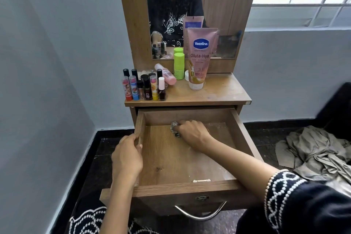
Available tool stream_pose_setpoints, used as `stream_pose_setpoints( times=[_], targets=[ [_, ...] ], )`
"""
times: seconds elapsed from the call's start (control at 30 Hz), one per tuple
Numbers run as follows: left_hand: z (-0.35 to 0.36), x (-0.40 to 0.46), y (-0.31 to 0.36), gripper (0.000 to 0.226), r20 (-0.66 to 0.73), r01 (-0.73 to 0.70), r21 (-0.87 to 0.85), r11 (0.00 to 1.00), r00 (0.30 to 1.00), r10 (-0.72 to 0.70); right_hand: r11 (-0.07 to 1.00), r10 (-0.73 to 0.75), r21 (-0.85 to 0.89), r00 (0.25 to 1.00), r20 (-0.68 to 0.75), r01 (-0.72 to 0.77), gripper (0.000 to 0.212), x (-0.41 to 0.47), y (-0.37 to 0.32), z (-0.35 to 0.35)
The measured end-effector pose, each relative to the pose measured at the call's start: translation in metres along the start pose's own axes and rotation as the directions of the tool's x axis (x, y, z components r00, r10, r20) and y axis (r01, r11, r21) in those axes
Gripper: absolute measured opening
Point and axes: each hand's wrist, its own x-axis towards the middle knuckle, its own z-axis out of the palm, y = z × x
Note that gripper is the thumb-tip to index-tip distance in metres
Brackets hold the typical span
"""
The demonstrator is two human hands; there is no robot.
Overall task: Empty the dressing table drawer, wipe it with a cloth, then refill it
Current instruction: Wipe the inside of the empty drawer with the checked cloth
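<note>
The emptied drawer (pixel 190 157) is steadied by the left hand (pixel 126 155) while a cloth (pixel 175 129), gripped in the right hand (pixel 191 133), is wiped inside; refilling likely follows.

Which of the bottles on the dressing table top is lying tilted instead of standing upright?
The pink bottle, leaning behind the lipsticks; the green bottle stands upright.

Home bedroom, mirrored dressing table (pixel 224 91), cosmetics (pixel 146 87)
</note>
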Motion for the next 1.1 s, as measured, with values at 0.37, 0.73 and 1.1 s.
stream_pose_setpoints(
  times=[0.37, 0.73, 1.1],
  targets=[
    [-0.002, -0.002, -0.001, 0.038, 0.001, -0.004, -0.016, 1.0, 1.0, 0.004, 0.802, 0.56, 0.118, 0.806, 0.191, -0.585, 0.033, -0.03, 0.041, -0.019],
    [-0.002, -0.003, 0.001, 0.038, 0.002, 0.002, -0.02, 1.0, 1.0, -0.002, 0.844, 0.536, -0.056, 0.837, 0.107, -0.533, 0.032, -0.02, 0.025, -0.011],
    [-0.003, -0.004, 0.002, 0.039, 0.004, -0.005, -0.009, 1.0, 1.0, 0.005, 0.85, 0.381, 0.319, 0.907, 0.179, -0.419, 0.025, -0.021, 0.023, -0.023]
  ],
)
